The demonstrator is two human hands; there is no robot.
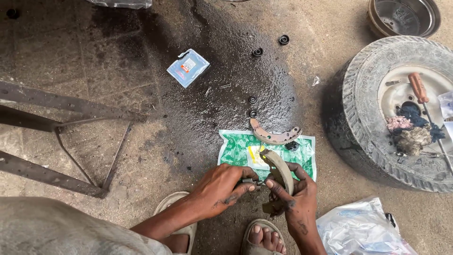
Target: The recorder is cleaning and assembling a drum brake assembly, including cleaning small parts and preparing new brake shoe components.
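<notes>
View from above, me crouched over an oily concrete floor point(155, 137). My right hand point(295, 200) is closed round a curved brake shoe point(279, 172), held upright just above a green-and-white printed packet point(236, 148) lying on the floor. My left hand point(222, 189) pinches a small dark metal part point(251, 181), prob. a spring or clip, against the shoe's lower end; too small to tell which. Looks like I'm fitting hardware to the shoe, mid-step; next move likely needs steady grip w/ the right & a firm, exact push from the left. A 2nd brake shoe point(275, 134), rusty & crescent-shaped, lies flat at the packet's top edge. Small black rubber rings point(257, 52) dot the wet patch. Right: a worn tyre point(368, 104) on its side w/ a screwdriver point(419, 89) & rags in the rim.
</notes>
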